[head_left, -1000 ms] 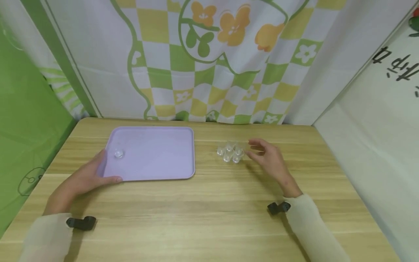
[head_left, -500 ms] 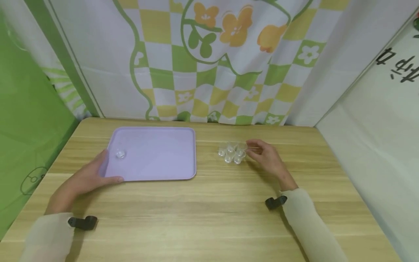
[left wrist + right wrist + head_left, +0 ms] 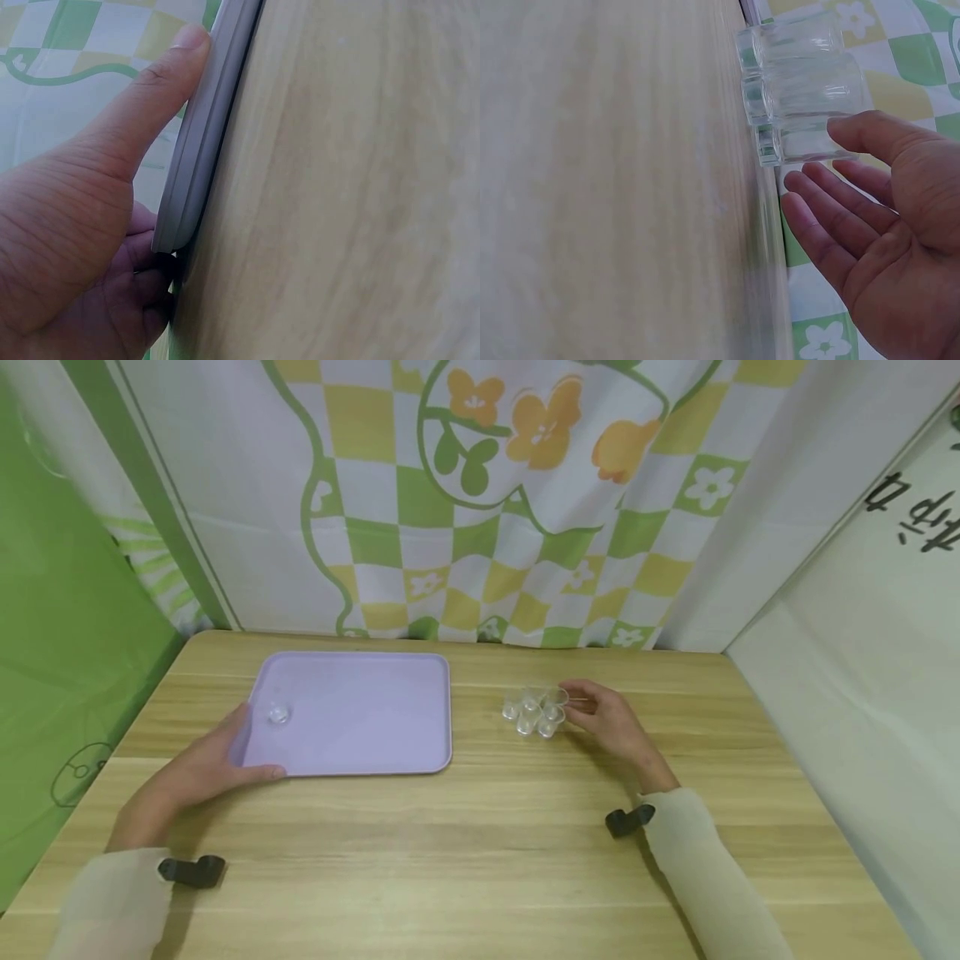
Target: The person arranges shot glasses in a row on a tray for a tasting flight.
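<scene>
While gripping the lilac tray (image 3: 352,718) by its near left corner with the left hand (image 3: 198,768), reaches with the right hand (image 3: 615,722) to the right side of a cluster of clear glasses (image 3: 527,722). On the left, lays the thumb straight along the tray's near edge and bends the other fingers round the left end, partly out of sight. On the right, holds thumb and fingers half open and loosely curved about the nearest glass (image 3: 806,140), with the thumb tip overlapping it in the right wrist view; no firm clasp to be seen, and impossible to tell how far actually touching. Just past the right fingertips, at least five glasses, upright and close together on the wooden table (image 3: 450,860). Inside the tray, near its left wall and close to the left hand, one lone glass (image 3: 278,714), also clear. Farther back along both forearms, cream sleeves (image 3: 705,868), each with a black wrist camera (image 3: 191,871) at the cuff. Beyond the table's far edge, a curtain (image 3: 468,539) checked in green, yellow and white, with orange flowers. To the left, a bright green cloth (image 3: 75,552); to the right, a white sheet (image 3: 862,610) with black writing.
</scene>
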The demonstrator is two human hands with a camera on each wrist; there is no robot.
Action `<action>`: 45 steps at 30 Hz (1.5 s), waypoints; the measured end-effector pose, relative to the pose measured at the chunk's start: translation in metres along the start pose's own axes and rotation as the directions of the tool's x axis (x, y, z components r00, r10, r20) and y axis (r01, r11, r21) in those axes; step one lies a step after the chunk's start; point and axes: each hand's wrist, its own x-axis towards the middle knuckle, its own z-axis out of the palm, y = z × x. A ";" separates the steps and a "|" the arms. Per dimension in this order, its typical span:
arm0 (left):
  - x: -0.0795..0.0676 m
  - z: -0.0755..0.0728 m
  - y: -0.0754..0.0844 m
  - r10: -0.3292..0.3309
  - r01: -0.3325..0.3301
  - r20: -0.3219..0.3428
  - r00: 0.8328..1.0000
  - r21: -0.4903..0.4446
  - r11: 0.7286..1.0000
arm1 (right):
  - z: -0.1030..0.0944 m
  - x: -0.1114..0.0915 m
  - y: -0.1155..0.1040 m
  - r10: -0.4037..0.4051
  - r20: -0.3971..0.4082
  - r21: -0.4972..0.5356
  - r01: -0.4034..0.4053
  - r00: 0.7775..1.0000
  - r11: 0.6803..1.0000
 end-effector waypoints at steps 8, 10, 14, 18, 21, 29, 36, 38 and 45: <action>0.000 0.000 -0.001 -0.006 0.006 0.000 1.000 -0.003 1.000 | 0.001 0.001 -0.001 0.018 0.019 0.011 -0.019 1.000 1.000; 0.000 0.000 -0.002 -0.006 0.006 0.002 1.000 -0.005 1.000 | 0.001 0.002 -0.001 0.021 0.023 0.007 -0.022 1.000 1.000; 0.000 0.001 -0.002 -0.002 0.002 -0.001 1.000 -0.004 1.000 | 0.001 0.003 -0.001 0.025 0.027 -0.003 -0.024 0.999 1.000; 0.000 0.001 -0.002 0.004 -0.004 -0.005 1.000 -0.003 1.000 | 0.001 0.003 -0.001 0.023 0.026 0.003 -0.023 0.999 1.000; -0.001 0.001 0.000 0.005 -0.005 -0.008 1.000 0.000 1.000 | 0.001 0.003 0.000 0.017 0.025 0.013 -0.017 1.000 1.000; -0.001 0.000 0.002 0.016 -0.016 -0.012 1.000 -0.005 1.000 | 0.000 0.003 0.002 0.037 0.029 0.048 -0.039 0.999 0.998; -0.001 0.001 0.001 0.009 -0.009 -0.009 1.000 -0.004 1.000 | 0.000 0.002 0.001 0.069 0.035 0.076 -0.072 0.997 0.995; -0.001 0.001 0.001 0.007 -0.007 -0.009 1.000 -0.003 1.000 | 0.000 0.002 0.001 0.069 0.033 0.076 -0.072 0.997 0.995; -0.001 0.000 0.002 -0.001 0.001 -0.007 1.000 -0.007 1.000 | -0.003 0.002 0.001 0.080 0.023 0.019 -0.080 0.997 0.997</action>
